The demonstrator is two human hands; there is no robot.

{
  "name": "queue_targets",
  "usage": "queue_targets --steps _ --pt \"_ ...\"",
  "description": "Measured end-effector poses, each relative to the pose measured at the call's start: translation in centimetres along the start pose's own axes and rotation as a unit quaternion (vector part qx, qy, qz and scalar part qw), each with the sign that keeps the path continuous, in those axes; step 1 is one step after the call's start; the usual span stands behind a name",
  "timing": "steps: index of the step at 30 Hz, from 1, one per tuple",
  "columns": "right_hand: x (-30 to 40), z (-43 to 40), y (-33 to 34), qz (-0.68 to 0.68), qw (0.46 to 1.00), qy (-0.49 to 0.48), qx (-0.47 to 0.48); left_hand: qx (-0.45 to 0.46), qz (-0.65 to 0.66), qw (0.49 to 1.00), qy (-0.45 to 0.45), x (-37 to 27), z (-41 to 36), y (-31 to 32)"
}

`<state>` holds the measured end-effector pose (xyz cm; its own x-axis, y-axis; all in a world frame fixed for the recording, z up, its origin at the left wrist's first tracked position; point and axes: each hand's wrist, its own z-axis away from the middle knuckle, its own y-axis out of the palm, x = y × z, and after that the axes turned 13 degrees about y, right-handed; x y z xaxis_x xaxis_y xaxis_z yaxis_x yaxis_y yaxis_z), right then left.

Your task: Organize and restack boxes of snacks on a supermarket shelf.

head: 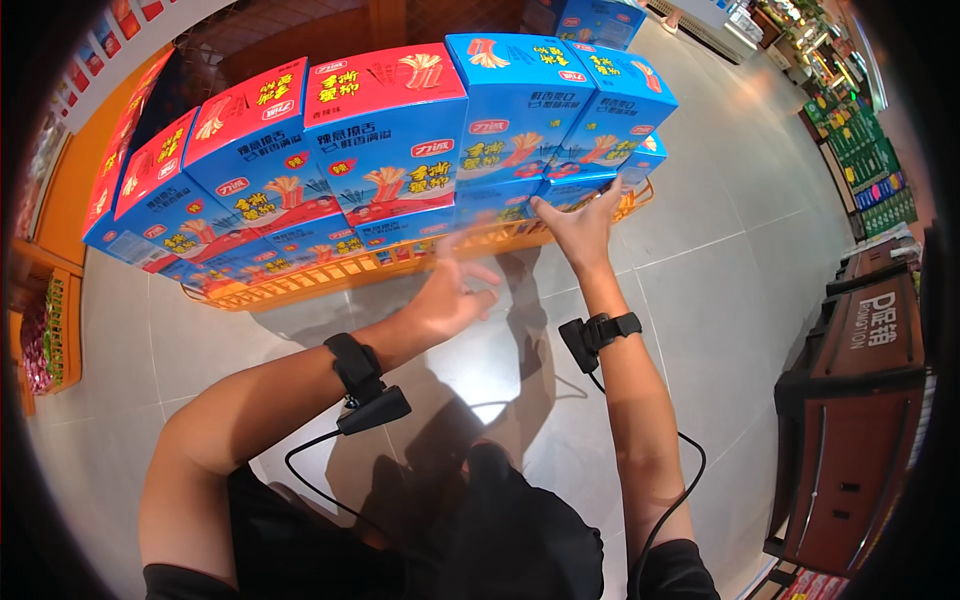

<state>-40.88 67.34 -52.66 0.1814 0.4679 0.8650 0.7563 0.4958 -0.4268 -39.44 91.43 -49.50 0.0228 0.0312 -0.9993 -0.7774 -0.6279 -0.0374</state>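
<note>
Printed snack boxes, some with red tops and others all blue, stand in rows in an orange plastic basket point(322, 274). A large red-topped box point(386, 135) is near the middle, beside a blue-topped box point(517, 105). My right hand point(589, 225) spreads its thumb and fingers against a lower blue box point(574, 191) at the basket's right end; whether it grips the box is not plain. My left hand point(454, 296) is in front of the basket, blurred, fingers apart, holding nothing. Each wrist wears a black strapped device with a cable.
Grey floor tiles point(705, 180) surround the basket. A dark brown promotion stand point(862, 450) runs along the right side, with green goods point(862, 165) on display beyond it. Another orange basket point(64, 337) is at the far left. Another blue box point(600, 22) sits behind the rows.
</note>
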Motion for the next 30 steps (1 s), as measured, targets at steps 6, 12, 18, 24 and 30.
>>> queue_targets --steps 6,12,18,24,30 --pt "-1.3 -0.8 -0.8 0.007 1.000 0.017 -0.014 0.005 -0.005 1.000 0.003 -0.2 0.1 0.1" --pt "-1.8 -0.7 -1.3 0.049 0.997 -0.031 -0.043 0.003 -0.014 1.000 -0.023 0.1 0.1 -0.2" --pt "0.2 0.2 -1.4 0.024 1.000 0.004 -0.019 -0.002 0.009 1.000 -0.026 0.8 0.3 -0.5" --pt "2.5 5.0 -0.7 -0.056 0.998 0.012 -0.034 0.001 -0.019 0.999 -0.030 0.4 0.0 -0.3" --pt "4.4 5.8 1.6 -0.153 0.971 0.156 0.099 0.038 0.031 0.999 0.015 0.3 -0.4 0.1"
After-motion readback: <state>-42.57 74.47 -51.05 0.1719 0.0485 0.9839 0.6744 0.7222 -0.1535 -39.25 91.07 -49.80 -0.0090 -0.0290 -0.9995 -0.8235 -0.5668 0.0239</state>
